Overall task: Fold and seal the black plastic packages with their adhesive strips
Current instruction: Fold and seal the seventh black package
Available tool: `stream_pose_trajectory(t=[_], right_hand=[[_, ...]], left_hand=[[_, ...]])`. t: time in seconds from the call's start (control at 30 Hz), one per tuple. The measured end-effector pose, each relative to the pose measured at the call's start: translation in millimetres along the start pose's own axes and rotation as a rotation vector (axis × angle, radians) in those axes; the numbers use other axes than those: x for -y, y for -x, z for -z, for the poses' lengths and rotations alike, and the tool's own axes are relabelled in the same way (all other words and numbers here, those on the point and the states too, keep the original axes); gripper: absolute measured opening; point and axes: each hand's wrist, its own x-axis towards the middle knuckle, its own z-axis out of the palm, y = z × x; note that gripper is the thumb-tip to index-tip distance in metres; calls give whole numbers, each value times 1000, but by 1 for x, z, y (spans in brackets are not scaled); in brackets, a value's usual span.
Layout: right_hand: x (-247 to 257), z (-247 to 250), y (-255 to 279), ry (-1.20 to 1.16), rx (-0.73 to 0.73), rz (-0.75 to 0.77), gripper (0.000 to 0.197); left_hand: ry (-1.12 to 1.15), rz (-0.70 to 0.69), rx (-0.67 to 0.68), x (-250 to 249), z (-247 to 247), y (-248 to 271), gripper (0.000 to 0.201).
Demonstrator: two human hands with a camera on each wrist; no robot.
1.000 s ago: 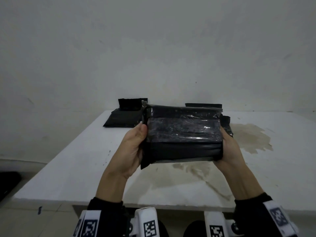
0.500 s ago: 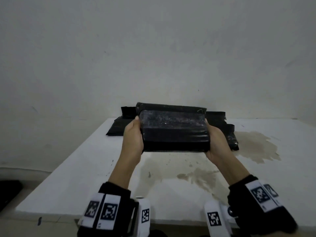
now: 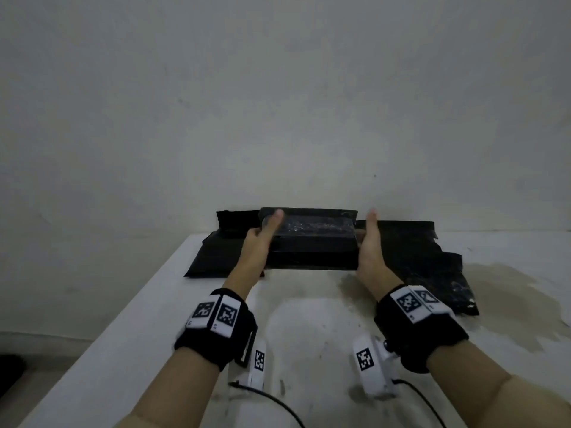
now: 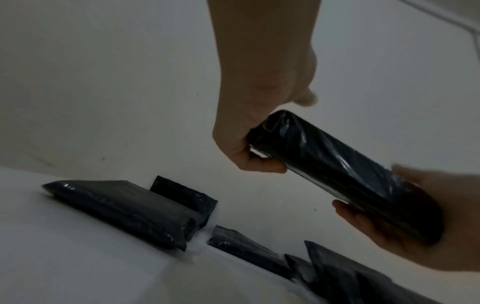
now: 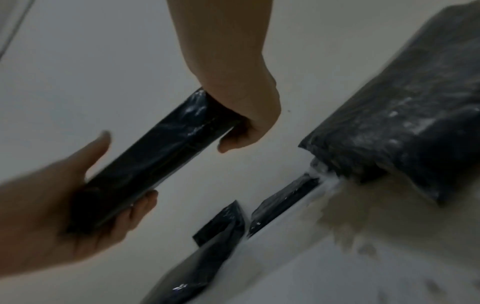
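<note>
While raised before, package (image 3: 307, 234) now reaches stack (image 3: 411, 251).

All 3 views are dim and grey, with soft, even light and no clear source. The head view is grainy, darkening toward its corners, and the table (image 3: 309, 319) edges bow from wide-angle distortion. Faint gloss shows on the held package (image 3: 309, 233) at centre. Both wrist views are soft with motion blur, strongest on the nearest hand at lower right (image 4: 428, 230) and lower left (image 5: 52, 216).
</note>
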Motion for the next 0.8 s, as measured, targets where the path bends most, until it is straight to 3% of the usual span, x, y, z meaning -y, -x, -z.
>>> stream_pose_trajectory(t=[0.13, 0.23, 0.33, 0.47, 0.6, 0.73, 0.8], right_hand=[[-21, -12, -40, 409, -106, 197, 36], [-44, -9, -65, 485, -208, 161, 31], [-55, -12, -82, 566, -231, 176, 26], [-53, -18, -91, 775, -225, 273, 14], [-52, -24, -115, 866, -186, 226, 15], [-65, -12, -151, 892, -142, 216, 42], [-70, -6, -163, 944, -126, 196, 35]], left_hand=[[-225, 33, -44, 16, -2, -58, 59], [-181, 95, -82, 35, -5, -88, 41], [-219, 139, -89, 48, -6, -106, 38], [-430, 140, -20, 56, -7, -128, 41], [-529, 90, 76, 60, -17, -147, 25], [-636, 84, 183, 70, -28, -167, 33], [-695, 68, 199, 73, -30, -173, 37]])
